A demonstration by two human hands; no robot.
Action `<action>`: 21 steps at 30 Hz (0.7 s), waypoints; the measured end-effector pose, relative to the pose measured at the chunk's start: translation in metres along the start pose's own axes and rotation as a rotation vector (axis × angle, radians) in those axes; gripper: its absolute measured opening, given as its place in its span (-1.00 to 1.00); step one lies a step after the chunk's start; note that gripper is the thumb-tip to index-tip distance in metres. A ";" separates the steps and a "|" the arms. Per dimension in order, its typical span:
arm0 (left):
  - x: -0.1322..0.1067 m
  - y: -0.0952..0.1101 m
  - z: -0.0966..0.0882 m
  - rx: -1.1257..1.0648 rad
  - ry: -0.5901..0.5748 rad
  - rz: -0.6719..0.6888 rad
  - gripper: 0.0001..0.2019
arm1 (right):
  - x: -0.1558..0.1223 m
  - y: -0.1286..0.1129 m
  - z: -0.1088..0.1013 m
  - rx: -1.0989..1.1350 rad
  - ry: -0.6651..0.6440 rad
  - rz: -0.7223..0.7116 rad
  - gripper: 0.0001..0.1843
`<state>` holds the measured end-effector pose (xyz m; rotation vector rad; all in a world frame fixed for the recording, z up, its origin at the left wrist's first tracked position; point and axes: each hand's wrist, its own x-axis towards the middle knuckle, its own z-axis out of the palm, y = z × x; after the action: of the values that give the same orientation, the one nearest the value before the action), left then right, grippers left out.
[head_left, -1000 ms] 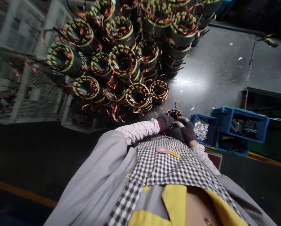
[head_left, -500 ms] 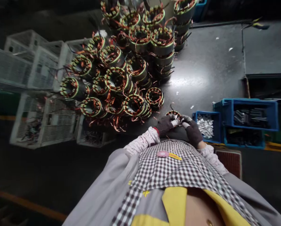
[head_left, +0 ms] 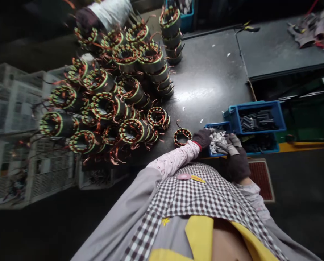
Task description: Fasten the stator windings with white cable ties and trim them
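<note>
My left hand [head_left: 202, 138], in a dark glove, reaches over the left side of a small blue bin [head_left: 219, 155]. Its fingertips are at the small white pieces [head_left: 217, 138] in the bin, partly hidden among them. My right hand [head_left: 236, 159], gloved too with pale wrappings on the fingers, lies over the bin's right edge. Its fingers are apart and touch the pieces. A single stator ring with copper windings [head_left: 182, 137] rests on the table left of the bin, apart from both hands.
Several stacked stators [head_left: 107, 105] crowd the table's left. Blue bins [head_left: 256, 127] with dark metal parts stand to the right. White plastic crates [head_left: 53, 163] are at far left. Pliers [head_left: 249, 27] lie at the back. Another person's sleeve [head_left: 111, 14] shows at the top.
Both hands have left the stator ring near my apron and moved right to the bin of white pieces. The ring now lies on the table. My view has shifted right.
</note>
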<state>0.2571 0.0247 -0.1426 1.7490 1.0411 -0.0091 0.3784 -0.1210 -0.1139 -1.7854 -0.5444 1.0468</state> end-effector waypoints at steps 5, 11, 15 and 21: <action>0.012 -0.002 -0.002 0.072 -0.065 0.001 -0.67 | 0.017 0.013 -0.007 0.073 0.098 0.109 -0.38; 0.009 -0.007 -0.004 0.077 0.020 -0.041 -0.79 | 0.037 0.016 0.002 -0.335 0.126 0.016 -0.61; -0.008 -0.020 -0.018 -0.003 0.171 -0.037 -0.78 | 0.066 -0.014 0.029 -0.700 -0.055 -0.088 -0.64; -0.067 -0.067 -0.062 -0.094 0.451 -0.159 -0.73 | 0.147 -0.054 0.120 -1.153 -0.291 -0.136 -0.50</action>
<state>0.1451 0.0351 -0.1349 1.6136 1.4796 0.3429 0.3604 0.0724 -0.1464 -2.4941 -1.6680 0.9543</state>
